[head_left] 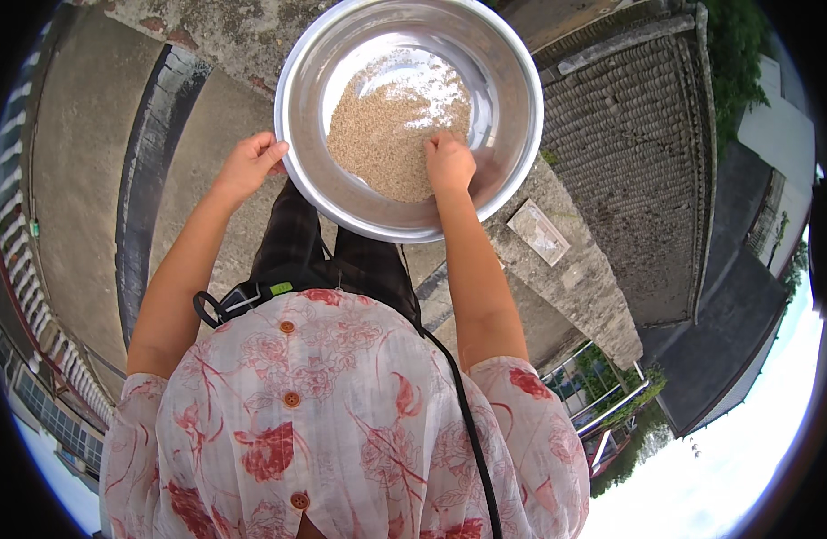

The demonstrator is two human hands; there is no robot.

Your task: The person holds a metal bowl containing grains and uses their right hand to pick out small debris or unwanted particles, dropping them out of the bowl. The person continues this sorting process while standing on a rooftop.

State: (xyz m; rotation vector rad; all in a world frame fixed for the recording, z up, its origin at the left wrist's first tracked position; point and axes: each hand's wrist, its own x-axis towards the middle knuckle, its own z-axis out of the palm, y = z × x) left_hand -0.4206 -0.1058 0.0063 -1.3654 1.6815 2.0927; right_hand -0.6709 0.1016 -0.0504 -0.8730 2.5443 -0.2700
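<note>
In the head view, a round, shiny metal basin (299, 99) fills the upper middle of the frame, its flared wall smooth; fine, tan, grainy material (373, 139) lies loosely spread over its bottom. At its left edge, the left hand (252, 163) is closed on the rim, thumb on top. The right hand (450, 163) is bunched inside, its fingertips hidden, so whether it grips any grains cannot be told. The basin's far rim meets the upper frame edge. Around lie rough concrete ground (81, 162) and, at upper right, a ridged tiled roof (647, 162).

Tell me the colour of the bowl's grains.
The grains are light brown, clearest in the head view.
</note>
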